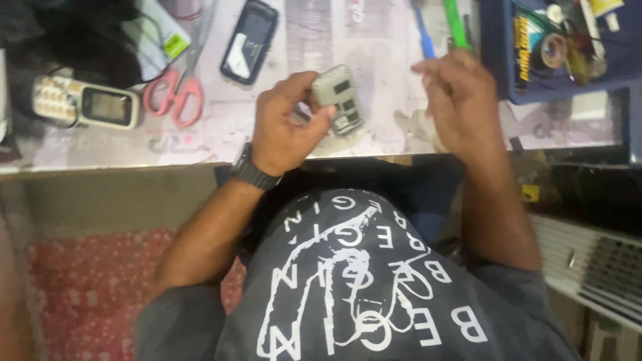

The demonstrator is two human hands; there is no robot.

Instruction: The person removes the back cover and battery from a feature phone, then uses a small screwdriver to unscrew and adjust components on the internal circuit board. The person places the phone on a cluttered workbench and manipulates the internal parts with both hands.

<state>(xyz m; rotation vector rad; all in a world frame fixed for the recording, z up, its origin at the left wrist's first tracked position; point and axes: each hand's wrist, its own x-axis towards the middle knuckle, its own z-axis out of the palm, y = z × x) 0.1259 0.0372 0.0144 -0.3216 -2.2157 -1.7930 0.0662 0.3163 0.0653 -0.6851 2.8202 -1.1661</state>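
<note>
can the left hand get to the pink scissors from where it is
Probably yes, but not freely: the left hand is gripping a small grey device. The pink scissors lie on the table just beside it, with nothing between.

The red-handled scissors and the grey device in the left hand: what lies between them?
A dark phone lies between the scissors and the grey device, further back on the table, in the head view.

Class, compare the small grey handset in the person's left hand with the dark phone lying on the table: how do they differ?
The grey handset is held above the table edge by the left hand; the dark phone lies flat, untouched. The handset is pale grey and looks shorter; the phone is black, with a reflective face. Both are small, rectangular devices.
</note>
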